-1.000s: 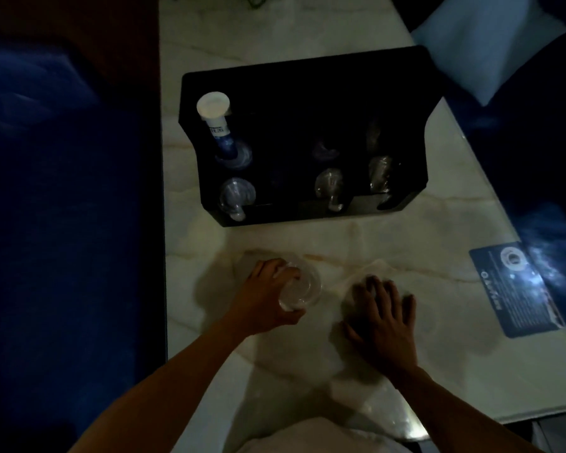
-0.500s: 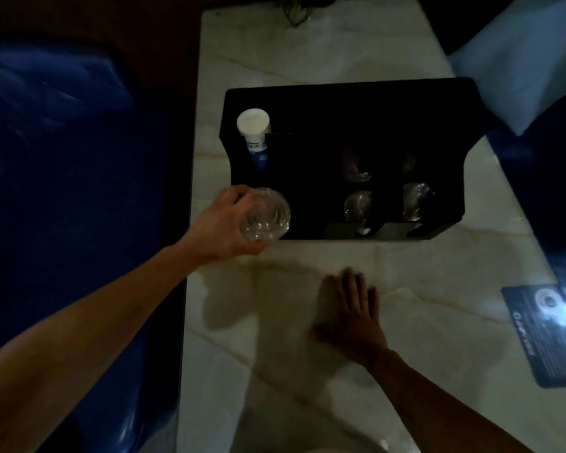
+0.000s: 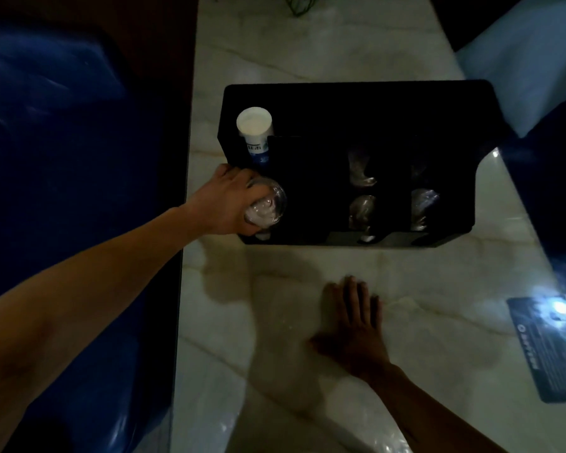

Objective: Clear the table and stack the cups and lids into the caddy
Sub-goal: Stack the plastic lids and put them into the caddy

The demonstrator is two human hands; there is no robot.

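Observation:
A black caddy (image 3: 373, 106) stands on the pale marble table (image 3: 324, 47). My left hand (image 3: 223, 204) grips a clear plastic cup (image 3: 267, 206) and holds it over the caddy's front left compartment. Behind that compartment a stack of white paper cups (image 3: 254, 125) stands upright. Clear plastic pieces (image 3: 361, 209) glint in the middle and right compartments; the dim light hides what they are. My right hand (image 3: 353, 322) lies flat on the table in front of the caddy, fingers together, holding nothing.
A dark blue card (image 3: 549, 348) lies near the table's right edge under a glare spot. A blue seat (image 3: 62, 125) runs along the left side. A pale cushion (image 3: 533, 53) sits at the back right. Green cables (image 3: 303, 4) lie at the far end.
My left hand lifted the clear cup off the table and carried it up and left to the caddy's front left compartment. My right hand stayed flat on the table.

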